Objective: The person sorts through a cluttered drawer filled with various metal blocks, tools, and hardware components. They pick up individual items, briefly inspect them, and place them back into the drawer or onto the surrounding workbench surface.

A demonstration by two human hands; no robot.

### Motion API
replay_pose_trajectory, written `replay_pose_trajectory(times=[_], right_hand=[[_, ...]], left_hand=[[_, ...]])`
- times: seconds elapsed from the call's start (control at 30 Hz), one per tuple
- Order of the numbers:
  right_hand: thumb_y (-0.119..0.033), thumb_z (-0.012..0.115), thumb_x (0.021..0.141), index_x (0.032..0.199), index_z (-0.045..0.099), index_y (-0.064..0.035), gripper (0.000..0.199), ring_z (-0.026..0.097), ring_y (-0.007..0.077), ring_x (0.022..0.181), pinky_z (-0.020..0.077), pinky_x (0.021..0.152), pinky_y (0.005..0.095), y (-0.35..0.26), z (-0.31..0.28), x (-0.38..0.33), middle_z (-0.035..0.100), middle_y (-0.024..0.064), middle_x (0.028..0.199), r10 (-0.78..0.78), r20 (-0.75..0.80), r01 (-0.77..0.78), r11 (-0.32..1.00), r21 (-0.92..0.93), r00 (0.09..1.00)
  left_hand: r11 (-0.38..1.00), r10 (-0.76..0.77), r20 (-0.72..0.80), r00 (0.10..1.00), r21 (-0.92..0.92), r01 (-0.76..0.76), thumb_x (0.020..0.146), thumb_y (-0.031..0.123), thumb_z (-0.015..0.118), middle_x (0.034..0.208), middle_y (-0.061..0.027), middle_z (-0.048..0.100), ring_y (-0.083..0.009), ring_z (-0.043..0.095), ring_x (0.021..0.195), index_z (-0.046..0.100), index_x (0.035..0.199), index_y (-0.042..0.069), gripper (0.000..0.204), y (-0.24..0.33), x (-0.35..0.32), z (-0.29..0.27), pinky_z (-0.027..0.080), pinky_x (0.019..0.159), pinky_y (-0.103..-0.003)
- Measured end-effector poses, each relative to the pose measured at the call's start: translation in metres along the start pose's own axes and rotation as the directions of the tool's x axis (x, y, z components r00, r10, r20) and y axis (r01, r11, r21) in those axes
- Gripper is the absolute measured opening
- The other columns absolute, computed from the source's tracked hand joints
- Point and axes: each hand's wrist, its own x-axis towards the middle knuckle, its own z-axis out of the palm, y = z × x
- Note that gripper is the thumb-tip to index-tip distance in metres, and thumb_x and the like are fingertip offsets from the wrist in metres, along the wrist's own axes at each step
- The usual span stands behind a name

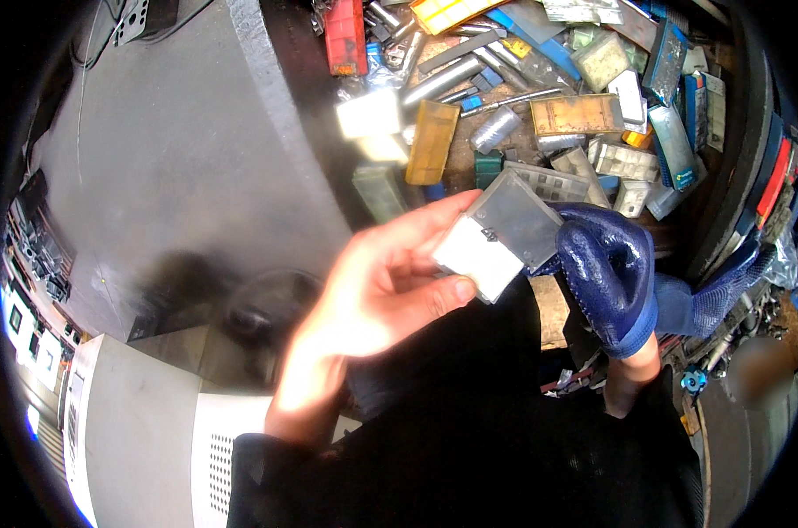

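Note:
A small see-through plastic case (515, 216) is held in front of me with its lid raised. A white part (481, 257) of it lies next to the lid, and a tiny dark piece (490, 234) sits where the two meet. My bare left hand (390, 273) pinches the white side, thumb in front and fingers behind. On my right hand (606, 264) is a dark blue coated glove. Its curled fingers grip the right edge of the lid, and their tips are partly hidden behind it.
Beyond my hands, a drawer-like bin holds plastic cases, metal rods and an orange box (578, 114). A red case (344, 37) lies at its far left. The grey metal surface (179, 132) fills the left, above a pale machine housing (144, 422). More tools lie at the right.

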Motion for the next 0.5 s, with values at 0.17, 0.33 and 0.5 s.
replay_pose_trajectory(times=[0.17, 0.33, 0.5], right_hand=[[-0.004, 0.071, 0.092, 0.122, 0.07, 0.0037, 0.03, 0.071, 0.0182, 0.097, 0.0567, 0.087, 0.0324, -0.003, 0.0, 0.0, 0.075, 0.0156, 0.11, 0.02, 0.006, -0.02, 0.999, 0.041, 1.0], [-0.005, 0.073, 0.092, 0.122, 0.07, 0.0027, 0.031, 0.071, 0.0191, 0.099, 0.0572, 0.087, 0.0331, 0.011, -0.002, -0.003, 0.074, 0.0166, 0.113, -0.051, -0.006, 0.051, 0.999, 0.011, 0.999], [-0.007, 0.074, 0.092, 0.118, 0.072, 0.0012, 0.027, 0.073, 0.0208, 0.097, 0.0585, 0.086, 0.0345, 0.012, -0.001, -0.003, 0.074, 0.0156, 0.11, -0.033, 0.005, 0.033, 0.999, 0.012, 0.999]], left_hand=[[1.0, -0.004, 0.013, 1.0, -0.017, 0.004, 0.088, -0.011, 0.07, 0.136, -0.0151, 0.065, -0.023, 0.065, 0.12, 0.043, 0.151, -0.001, 0.069, 0.003, 0.0, -0.002, 0.054, 0.105, -0.037], [1.0, 0.011, 0.0, 1.0, -0.025, -0.011, 0.086, -0.012, 0.07, 0.131, -0.0178, 0.066, -0.021, 0.069, 0.105, 0.045, 0.149, -0.005, 0.068, 0.001, 0.0, -0.002, 0.06, 0.082, -0.03], [1.0, -0.024, 0.029, 0.999, 0.007, 0.024, 0.088, -0.012, 0.068, 0.136, -0.014, 0.065, -0.0225, 0.067, 0.115, 0.044, 0.152, 0.001, 0.069, 0.001, 0.0, -0.008, 0.057, 0.1, -0.035]])
